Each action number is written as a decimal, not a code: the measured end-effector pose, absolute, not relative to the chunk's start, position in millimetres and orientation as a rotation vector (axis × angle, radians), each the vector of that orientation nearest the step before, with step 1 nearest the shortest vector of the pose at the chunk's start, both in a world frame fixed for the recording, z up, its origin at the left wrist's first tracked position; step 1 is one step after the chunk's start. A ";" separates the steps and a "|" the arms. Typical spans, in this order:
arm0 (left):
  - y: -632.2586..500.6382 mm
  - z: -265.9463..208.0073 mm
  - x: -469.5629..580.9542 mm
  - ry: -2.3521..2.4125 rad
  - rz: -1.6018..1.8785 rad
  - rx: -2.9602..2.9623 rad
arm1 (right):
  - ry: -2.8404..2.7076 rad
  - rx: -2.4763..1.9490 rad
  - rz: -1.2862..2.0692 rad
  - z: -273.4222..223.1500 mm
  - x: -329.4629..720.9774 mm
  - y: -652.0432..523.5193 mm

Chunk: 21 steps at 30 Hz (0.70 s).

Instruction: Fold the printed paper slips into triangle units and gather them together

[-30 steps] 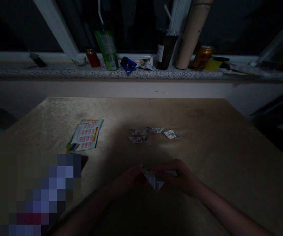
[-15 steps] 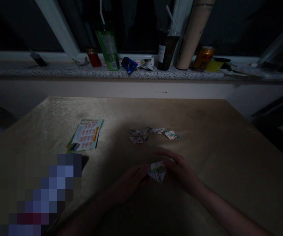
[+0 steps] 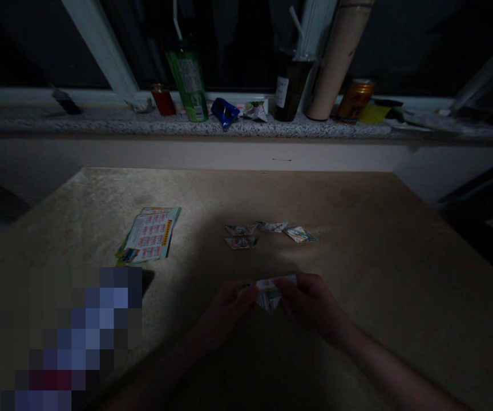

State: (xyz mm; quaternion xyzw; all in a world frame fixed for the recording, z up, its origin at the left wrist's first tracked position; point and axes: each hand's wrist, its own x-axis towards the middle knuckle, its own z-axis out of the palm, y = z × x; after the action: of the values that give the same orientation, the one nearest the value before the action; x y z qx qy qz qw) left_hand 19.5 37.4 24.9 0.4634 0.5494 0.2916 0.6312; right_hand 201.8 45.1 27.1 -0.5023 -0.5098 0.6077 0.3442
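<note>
Between my two hands is a folded printed paper [image 3: 269, 298], with a straight upper edge and a point hanging down. My left hand [image 3: 228, 305] pinches its left end, thumb on the near face. On the other end my right hand [image 3: 310, 297] is closed too, with the thumb lying across the paper. Just beyond the hands, several small folded paper pieces [image 3: 241, 243] of similar print lie on the table [image 3: 212, 194]. One folded piece [image 3: 301, 234] at their right looks flatter and diamond-shaped.
A loose stack of printed sheets [image 3: 154, 233] lies at the table's left. Along the granite windowsill [image 3: 246, 130] stand a green bottle [image 3: 190, 85], a red jar [image 3: 163, 100], a dark cup with a straw [image 3: 288, 91], a cardboard tube [image 3: 336, 63] and an orange can [image 3: 355, 101]. Pixelation covers the lower left.
My right fingers, raised and spread before, have closed on the paper's right end. The left hand has shifted slightly left, and more of the paper's upper edge shows.
</note>
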 end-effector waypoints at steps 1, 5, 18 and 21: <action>37.9 25.4 20.5 1.253 0.676 1.058 | -1.359 -1.306 1.537 28.5 201.6 44.2; 39.4 23.9 20.8 1.397 0.634 1.053 | -1.436 -1.309 1.438 31.7 201.5 41.3; 35.3 20.7 13.7 1.271 0.594 1.112 | -0.949 -1.046 1.925 15.6 201.6 39.7; 35.4 24.3 14.8 1.237 0.618 1.069 | -0.958 -1.021 1.907 14.9 200.6 39.6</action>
State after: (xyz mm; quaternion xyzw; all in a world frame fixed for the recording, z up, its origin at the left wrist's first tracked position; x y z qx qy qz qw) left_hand 14.8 35.4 24.3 0.4690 0.5426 0.2712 0.6420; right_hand 200.6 39.6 14.9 -0.3997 -0.3748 0.7461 0.3783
